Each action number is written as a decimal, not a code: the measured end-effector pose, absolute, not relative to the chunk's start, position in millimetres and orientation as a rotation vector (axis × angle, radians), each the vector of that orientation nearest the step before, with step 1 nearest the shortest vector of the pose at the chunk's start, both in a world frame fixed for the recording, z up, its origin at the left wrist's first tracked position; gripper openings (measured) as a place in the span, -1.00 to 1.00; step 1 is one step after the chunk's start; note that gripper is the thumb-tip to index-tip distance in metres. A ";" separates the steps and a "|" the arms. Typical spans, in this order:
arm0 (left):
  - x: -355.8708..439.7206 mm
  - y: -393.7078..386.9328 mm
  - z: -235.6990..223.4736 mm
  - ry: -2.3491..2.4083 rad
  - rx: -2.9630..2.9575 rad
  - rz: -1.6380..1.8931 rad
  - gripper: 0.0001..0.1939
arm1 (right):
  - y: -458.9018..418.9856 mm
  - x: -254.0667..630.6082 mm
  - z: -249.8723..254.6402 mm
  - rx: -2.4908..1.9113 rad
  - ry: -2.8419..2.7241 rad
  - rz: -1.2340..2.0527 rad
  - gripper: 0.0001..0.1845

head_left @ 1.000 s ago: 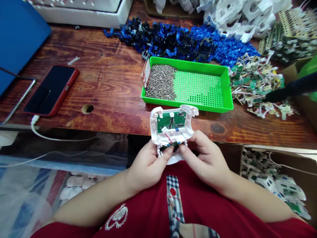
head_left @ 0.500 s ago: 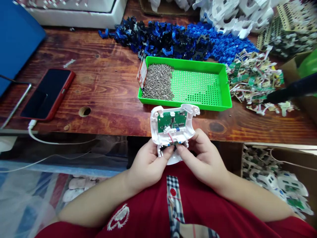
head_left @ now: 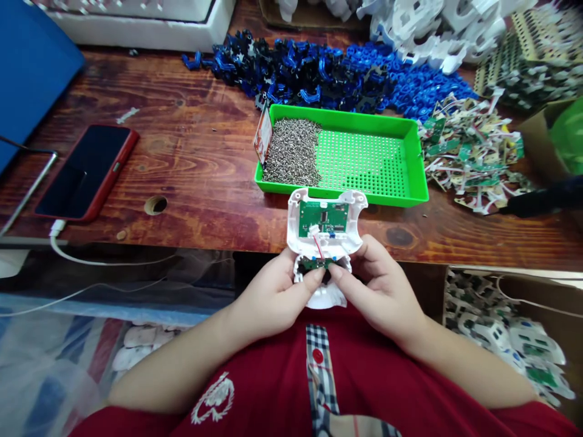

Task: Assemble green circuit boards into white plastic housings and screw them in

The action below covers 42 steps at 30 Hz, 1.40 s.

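Between my hands is a white plastic housing (head_left: 295,233), its two halves spread apart. The upper half carries a green circuit board (head_left: 323,217); a thin red and white wire (head_left: 318,247) runs down from it to a smaller board (head_left: 314,263) in the lower half. My left hand (head_left: 282,291) grips the lower half from the left, thumb pressed on the small board. From the right, my right hand (head_left: 371,285) holds the same half, its thumb beside the other thumb. The fingers beneath the housing are hidden.
A green tray (head_left: 419,176) holds many small screws (head_left: 294,152). Behind it lie blue and black plastic parts (head_left: 291,70); wired boards (head_left: 473,152) pile up at right near a dark tool (head_left: 537,200). A phone (head_left: 86,173) charges at left. A box of housings (head_left: 505,334) sits low right.
The housing has shifted slightly right and turned flatter toward me, showing more of the small board. Both hands keep their grip. The dark tool at right hangs slightly lower.
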State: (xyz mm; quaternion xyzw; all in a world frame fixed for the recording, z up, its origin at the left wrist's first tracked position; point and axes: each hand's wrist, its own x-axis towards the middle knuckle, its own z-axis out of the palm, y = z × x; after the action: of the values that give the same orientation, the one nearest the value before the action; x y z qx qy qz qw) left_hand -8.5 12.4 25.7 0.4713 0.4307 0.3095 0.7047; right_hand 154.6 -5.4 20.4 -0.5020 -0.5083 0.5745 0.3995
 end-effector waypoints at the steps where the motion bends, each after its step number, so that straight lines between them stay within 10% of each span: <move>1: -9.8 14.3 26.5 0.945 1.017 0.672 -0.58 | -5.2 156.0 21.8 -1.274 -1.292 1.467 -0.87; 16: -17.8 18.2 19.4 0.970 1.004 0.708 -0.63 | 7.1 191.7 39.7 -1.358 -1.890 1.015 -0.85; 23: -7.6 15.9 17.9 0.975 1.266 0.804 -0.62 | 4.1 168.1 33.4 -1.355 -1.547 1.190 -0.34; 42: -4.8 11.1 18.7 0.963 1.592 0.777 -0.37 | 3.0 146.0 25.7 -1.292 -1.583 1.103 -0.16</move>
State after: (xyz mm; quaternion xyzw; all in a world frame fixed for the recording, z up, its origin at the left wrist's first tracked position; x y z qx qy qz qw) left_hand -4.8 11.1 18.7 0.6678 0.4041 0.3259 0.5335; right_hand 146.0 3.0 25.7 -0.5105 -0.6253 0.4356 0.3983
